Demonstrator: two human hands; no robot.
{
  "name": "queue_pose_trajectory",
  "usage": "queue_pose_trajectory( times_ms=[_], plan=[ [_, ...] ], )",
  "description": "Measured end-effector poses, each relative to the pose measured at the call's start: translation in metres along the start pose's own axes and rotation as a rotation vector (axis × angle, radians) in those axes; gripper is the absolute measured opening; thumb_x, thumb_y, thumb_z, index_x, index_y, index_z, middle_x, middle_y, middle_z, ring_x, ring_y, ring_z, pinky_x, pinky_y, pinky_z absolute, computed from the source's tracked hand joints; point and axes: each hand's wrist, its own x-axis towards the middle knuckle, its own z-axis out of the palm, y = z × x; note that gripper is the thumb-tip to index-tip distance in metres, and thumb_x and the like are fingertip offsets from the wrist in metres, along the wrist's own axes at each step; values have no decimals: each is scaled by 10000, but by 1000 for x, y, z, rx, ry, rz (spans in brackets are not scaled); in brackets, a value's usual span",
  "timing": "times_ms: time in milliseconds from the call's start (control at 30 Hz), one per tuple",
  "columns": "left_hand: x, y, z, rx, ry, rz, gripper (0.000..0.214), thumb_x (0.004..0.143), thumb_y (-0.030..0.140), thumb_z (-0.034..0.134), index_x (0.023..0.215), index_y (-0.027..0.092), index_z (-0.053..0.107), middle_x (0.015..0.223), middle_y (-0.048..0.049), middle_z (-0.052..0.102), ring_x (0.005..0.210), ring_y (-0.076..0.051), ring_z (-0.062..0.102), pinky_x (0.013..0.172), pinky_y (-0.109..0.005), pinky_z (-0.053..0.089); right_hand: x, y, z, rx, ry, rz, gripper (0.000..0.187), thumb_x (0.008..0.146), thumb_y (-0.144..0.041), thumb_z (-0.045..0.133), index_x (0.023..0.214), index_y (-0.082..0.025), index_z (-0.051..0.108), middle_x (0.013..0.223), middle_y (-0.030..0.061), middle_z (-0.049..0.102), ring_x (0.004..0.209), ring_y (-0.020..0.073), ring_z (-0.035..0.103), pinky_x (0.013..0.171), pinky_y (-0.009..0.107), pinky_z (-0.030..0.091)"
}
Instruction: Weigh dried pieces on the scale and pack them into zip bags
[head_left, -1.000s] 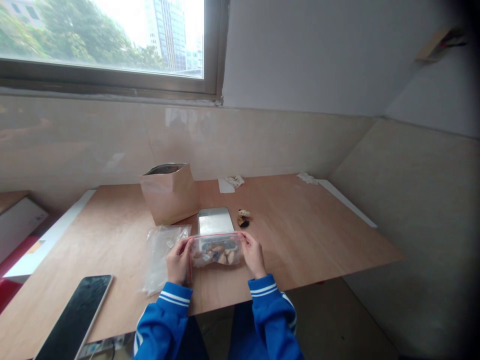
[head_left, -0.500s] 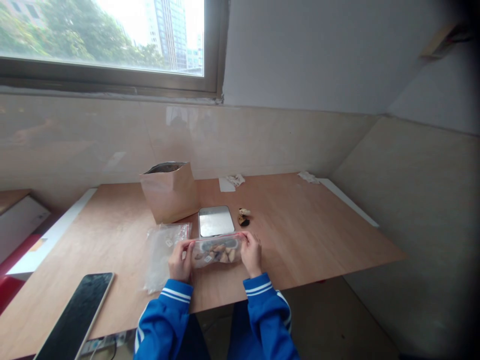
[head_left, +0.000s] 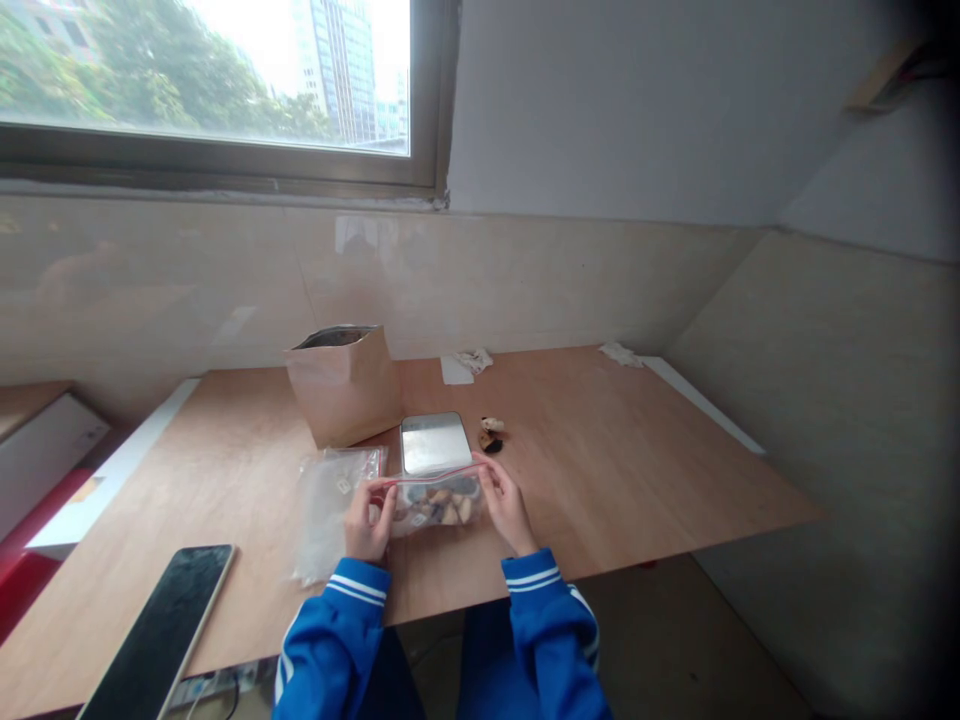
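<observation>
Bag (head_left: 436, 508) of clear plastic, red strip (head_left: 439, 479) along the mouth, tan and dark pieces (head_left: 454, 512) inside, held near the middle of the table's (head_left: 630, 490) near edge. Pinched at the strip's left end by thumb and fingers of the left hand (head_left: 369, 518), at the right end likewise by the right hand (head_left: 507, 506). Impossible to tell: contact with the tabletop, full sealing of the strip. Just beyond, toward the far edge, a silver-topped slab (head_left: 435, 442), perhaps a scale, with loose lumps (head_left: 491, 440) beside it. On the left-edge side, flat plastic bags (head_left: 322, 525), partly behind the left hand. Likeliest trouble: spilled pieces over the near edge, from a gap in the strip plus a tilt. Also possible: a sagging mouth, from a weak pinch on limp plastic; scattered lumps, from a forward push against the slab. Phone (head_left: 161, 635) toward the near-left corner, at risk from a stray elbow.
</observation>
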Motion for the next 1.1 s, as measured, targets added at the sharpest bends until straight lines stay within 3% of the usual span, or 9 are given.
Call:
queue_pose_trajectory(
  times_ms=[200, 400, 667, 1100],
  plan=[
    [0, 0, 0, 5, 13, 33, 191, 823, 357, 575, 858, 177, 633, 805, -42, 634, 626, -137, 598, 586, -274, 526, 0, 10, 2, -44, 93, 33, 420, 862, -527, 463, 953, -155, 634, 914, 97, 712, 818, 213, 660, 759, 343, 523],
    [-1, 3, -1, -53, -6, -48, 210, 805, 372, 593, 849, 171, 632, 803, -50, 643, 691, -156, 625, 519, -237, 524, -2, 11, 5, -93, 141, 1, 391, 883, -494, 451, 959, -159, 637, 931, 92, 704, 844, 205, 654, 768, 333, 503],
    [-2, 1, -1, -94, -31, -116, 227, 804, 385, 591, 857, 166, 619, 770, -35, 629, 596, -134, 612, 464, -222, 514, -2, 16, 1, -120, 116, -37, 404, 909, -480, 407, 977, -166, 652, 936, 96, 698, 921, 215, 641, 855, 359, 484],
    [-2, -3, 0, -69, -33, -100, 223, 813, 367, 574, 859, 152, 611, 784, -36, 625, 624, -126, 612, 483, -205, 509, -4, 14, 3, -178, 158, -59, 363, 898, -464, 446, 950, -170, 651, 906, 90, 692, 844, 203, 652, 782, 320, 505]
  ],
)
